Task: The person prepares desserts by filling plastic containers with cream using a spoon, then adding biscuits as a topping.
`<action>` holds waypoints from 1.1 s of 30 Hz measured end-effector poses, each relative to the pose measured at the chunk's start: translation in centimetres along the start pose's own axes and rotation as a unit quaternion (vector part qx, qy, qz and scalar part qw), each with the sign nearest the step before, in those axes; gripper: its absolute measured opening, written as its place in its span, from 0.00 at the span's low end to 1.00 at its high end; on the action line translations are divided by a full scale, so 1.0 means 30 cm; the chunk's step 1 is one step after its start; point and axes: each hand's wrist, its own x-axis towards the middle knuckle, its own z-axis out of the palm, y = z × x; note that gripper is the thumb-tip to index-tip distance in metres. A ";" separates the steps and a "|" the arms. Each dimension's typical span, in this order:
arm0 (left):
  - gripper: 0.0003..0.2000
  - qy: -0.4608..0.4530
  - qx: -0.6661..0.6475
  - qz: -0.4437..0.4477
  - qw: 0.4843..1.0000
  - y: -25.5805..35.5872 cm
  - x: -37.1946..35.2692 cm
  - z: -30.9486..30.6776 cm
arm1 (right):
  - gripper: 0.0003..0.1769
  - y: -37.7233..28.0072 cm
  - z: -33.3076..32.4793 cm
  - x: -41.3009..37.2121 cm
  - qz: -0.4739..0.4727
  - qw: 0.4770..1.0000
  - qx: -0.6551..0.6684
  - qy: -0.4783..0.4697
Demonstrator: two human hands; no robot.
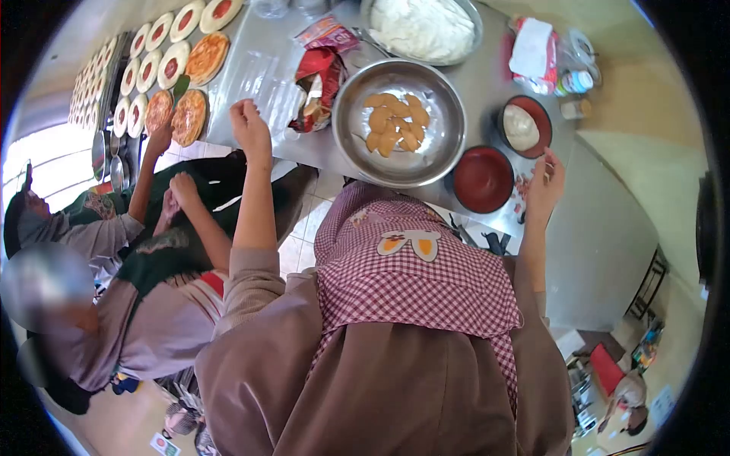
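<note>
My left hand (249, 135) is raised at the table's left edge, beside clear plastic (262, 76). Its fingers are curled together, and whatever they may hold is hidden. My right hand (546, 182) hovers at the right, fingers loosely bent and apart, with nothing visible in them. Nearest to it is a dark bowl (543, 114) with a white creamy lump (521, 128) inside. A second dark bowl (484, 179), red-brown within, stands to its left. Between my hands sits a large steel bowl (357, 156) with several flat orange-tan pieces (395, 121).
A metal bowl of white fluffy stuff (422, 29) stands behind. An opened red packet (315, 87) lies left of the steel bowl. Rows of sauced dough rounds (173, 64) fill the far left, where a co-worker's hand (158, 140) reaches. Packages (532, 49) stand back right.
</note>
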 end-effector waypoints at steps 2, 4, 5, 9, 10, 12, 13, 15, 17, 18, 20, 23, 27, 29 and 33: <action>0.11 0.003 -0.019 -0.008 1.000 -0.007 0.036 0.006 | 0.11 -0.032 0.091 -0.002 -0.110 0.993 -0.043 -0.027; 0.11 -0.005 -0.041 -0.009 0.999 0.000 0.048 0.022 | 0.10 -0.124 0.197 -0.026 -0.239 0.966 -0.050 -0.089; 0.11 -0.001 -0.042 -0.012 0.999 -0.005 0.054 0.027 | 0.09 -0.153 0.254 -0.022 -0.292 0.947 -0.058 -0.122; 0.11 -0.034 -0.085 -0.011 0.996 -0.036 0.102 0.050 | 0.08 -0.303 0.528 -0.054 -0.383 0.896 -0.035 -0.220; 0.11 -0.022 -0.109 -0.034 0.993 -0.032 0.110 0.052 | 0.07 -0.343 0.592 -0.063 -0.384 0.889 -0.031 -0.248; 0.11 -0.003 -0.131 -0.062 0.989 -0.044 0.124 0.052 | 0.09 -0.363 0.736 -0.057 -0.390 0.876 -0.061 -0.277; 0.10 0.017 -0.161 -0.075 0.984 -0.056 0.132 0.052 | 0.10 -0.361 0.808 -0.048 -0.395 0.863 -0.087 -0.302; 0.10 0.042 -0.188 -0.090 0.977 -0.070 0.144 0.038 | 0.10 -0.325 0.951 -0.020 -0.395 0.855 -0.132 -0.309; 0.09 0.040 -0.187 -0.089 0.977 -0.075 0.149 0.021 | 0.10 -0.323 1.052 0.004 -0.395 0.846 -0.179 -0.310; 0.09 0.040 -0.200 -0.087 0.975 -0.085 0.149 0.015 | 0.11 -0.329 1.089 0.012 -0.370 0.824 -0.269 -0.335; 0.09 0.040 -0.199 -0.086 0.975 -0.092 0.137 0.008 | 0.12 -0.321 1.160 0.042 -0.342 0.793 -0.357 -0.356; 0.08 0.017 -0.134 -0.055 0.989 -0.132 0.112 0.005 | 0.13 -0.272 1.245 0.107 -0.386 0.699 -0.413 -0.439; 0.07 -0.026 -0.011 0.015 0.999 -0.137 0.053 -0.014 | 0.15 -0.235 1.320 0.150 -0.337 0.694 -0.430 -0.469; 0.06 -0.043 -0.033 0.010 0.998 -0.143 -0.007 -0.039 | 0.15 -0.219 1.338 0.155 -0.328 0.697 -0.415 -0.484; 0.07 -0.201 0.004 -0.049 0.978 -0.223 -0.187 -0.171 | 0.17 -0.068 1.382 0.200 -0.381 0.691 -0.449 -0.418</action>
